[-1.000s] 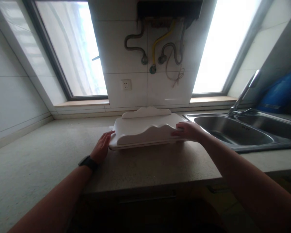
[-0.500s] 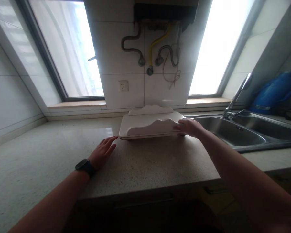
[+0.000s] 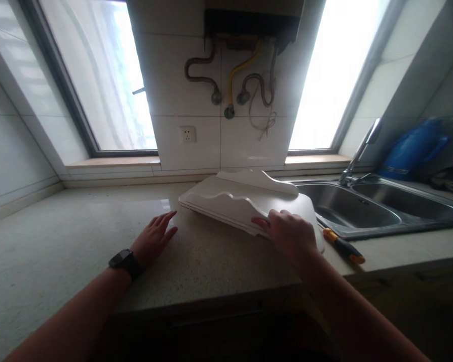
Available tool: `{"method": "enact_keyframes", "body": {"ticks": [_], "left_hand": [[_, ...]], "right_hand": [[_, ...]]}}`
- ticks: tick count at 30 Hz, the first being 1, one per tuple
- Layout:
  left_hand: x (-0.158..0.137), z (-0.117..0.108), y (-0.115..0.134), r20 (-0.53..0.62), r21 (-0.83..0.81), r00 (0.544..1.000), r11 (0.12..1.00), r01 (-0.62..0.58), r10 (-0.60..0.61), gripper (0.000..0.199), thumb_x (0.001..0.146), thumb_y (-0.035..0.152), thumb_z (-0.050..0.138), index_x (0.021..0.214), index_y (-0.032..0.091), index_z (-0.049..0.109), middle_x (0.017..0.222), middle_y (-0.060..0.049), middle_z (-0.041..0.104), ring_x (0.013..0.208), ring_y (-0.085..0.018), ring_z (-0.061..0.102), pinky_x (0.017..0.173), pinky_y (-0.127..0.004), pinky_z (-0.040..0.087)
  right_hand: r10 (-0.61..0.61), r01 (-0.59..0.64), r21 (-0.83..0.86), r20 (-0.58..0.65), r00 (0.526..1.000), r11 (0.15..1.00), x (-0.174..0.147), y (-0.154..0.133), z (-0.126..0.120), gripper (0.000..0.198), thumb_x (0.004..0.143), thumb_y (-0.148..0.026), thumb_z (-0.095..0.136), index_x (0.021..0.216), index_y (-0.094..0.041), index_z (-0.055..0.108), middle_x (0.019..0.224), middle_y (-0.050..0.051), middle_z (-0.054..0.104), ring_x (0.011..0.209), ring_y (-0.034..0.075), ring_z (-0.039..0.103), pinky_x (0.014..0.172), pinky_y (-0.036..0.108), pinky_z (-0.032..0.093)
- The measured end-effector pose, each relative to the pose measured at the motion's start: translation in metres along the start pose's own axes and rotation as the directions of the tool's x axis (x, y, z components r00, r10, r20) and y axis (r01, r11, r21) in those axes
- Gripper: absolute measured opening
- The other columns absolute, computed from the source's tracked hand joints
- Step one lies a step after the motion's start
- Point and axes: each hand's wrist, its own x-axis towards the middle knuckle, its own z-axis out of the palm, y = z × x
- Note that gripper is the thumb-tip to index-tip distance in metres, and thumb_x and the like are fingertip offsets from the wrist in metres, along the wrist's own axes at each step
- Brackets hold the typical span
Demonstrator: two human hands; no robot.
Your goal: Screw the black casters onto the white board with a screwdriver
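Observation:
A white shelf (image 3: 264, 196) with two wavy-edged side panels lies on the speckled countertop, turned at an angle. My right hand (image 3: 289, 231) is closed around the near wavy panel at its right end, the thumb pointing left along it. My left hand (image 3: 156, 236), with a dark watch (image 3: 123, 259) at the wrist, rests by the counter surface with fingers stretched out, a little apart from the shelf's left corner. To the right of my right hand lies a tool with an orange and black handle (image 3: 343, 245), probably a screwdriver; its tip is hidden.
A double steel sink (image 3: 357, 203) with a tap (image 3: 358, 153) is set into the counter on the right. Behind it stands a blue jug (image 3: 413, 148). A wall socket (image 3: 187, 133) and hoses (image 3: 232, 75) are on the tiled wall. The counter's front edge (image 3: 211, 300) runs below my hands.
The shelf has turned, its right end swinging toward me with my right hand. The orange and black handle has come into view. My left hand stays nearly in place.

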Motion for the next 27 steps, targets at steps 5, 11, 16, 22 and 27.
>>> {"method": "enact_keyframes", "body": {"ticks": [5,11,16,22,27], "left_hand": [[0.0,-0.001,0.009,0.029,0.019,0.998,0.998,-0.055,0.055,0.058,0.103,0.054,0.048,0.153,0.025,0.048,0.154,-0.011,0.055,0.142,-0.035,0.05,0.119,-0.059,0.041],[0.003,0.01,0.06,0.053,-0.131,0.999,0.991,0.012,-0.005,0.058,0.105,0.054,0.043,0.155,0.024,0.045,0.154,-0.014,0.055,0.145,-0.034,0.049,0.12,-0.061,0.04],[0.002,0.036,0.136,0.145,-0.506,0.987,0.853,0.128,-0.063,0.068,0.108,0.055,0.032,0.168,0.032,0.01,0.174,-0.007,0.017,0.16,-0.029,0.019,0.128,-0.061,0.025],[0.011,0.048,0.178,0.158,-0.648,0.983,0.741,0.178,-0.098,0.076,0.106,0.061,0.029,0.168,0.03,-0.002,0.175,0.0,-0.01,0.16,-0.027,-0.014,0.132,-0.058,-0.001],[0.051,0.04,0.179,0.195,-0.742,0.968,0.622,0.25,-0.157,0.091,0.097,0.064,0.056,0.164,0.018,0.016,0.173,-0.019,0.017,0.161,-0.037,0.01,0.131,-0.058,0.009]], "right_hand": [[-0.041,0.033,0.09,0.081,0.996,0.995,-0.005,-0.016,-0.018,0.047,0.102,-0.055,0.036,0.1,-0.019,0.067,0.087,0.018,0.072,0.072,0.029,0.07,0.057,0.035,0.036],[-0.33,0.298,0.312,0.053,0.942,0.902,-0.029,-0.002,-0.034,0.047,0.089,-0.023,0.049,0.135,-0.02,0.054,0.112,0.013,0.076,0.093,0.027,0.073,0.073,0.037,0.051],[-0.414,0.389,0.518,-0.072,0.907,0.762,-0.07,-0.008,-0.026,0.058,0.09,-0.017,0.048,0.147,-0.026,0.048,0.139,0.008,0.067,0.127,0.025,0.063,0.101,0.042,0.055],[-0.502,0.474,0.543,-0.109,0.858,0.693,-0.102,-0.001,-0.04,0.077,0.091,-0.021,0.054,0.163,-0.032,0.028,0.163,0.003,0.045,0.145,0.022,0.049,0.114,0.043,0.05],[-0.496,0.506,0.352,-0.127,0.859,0.787,-0.102,0.036,-0.006,0.089,0.085,-0.05,0.072,0.162,-0.032,0.031,0.162,0.005,0.045,0.147,0.032,0.046,0.118,0.055,0.042]]}}
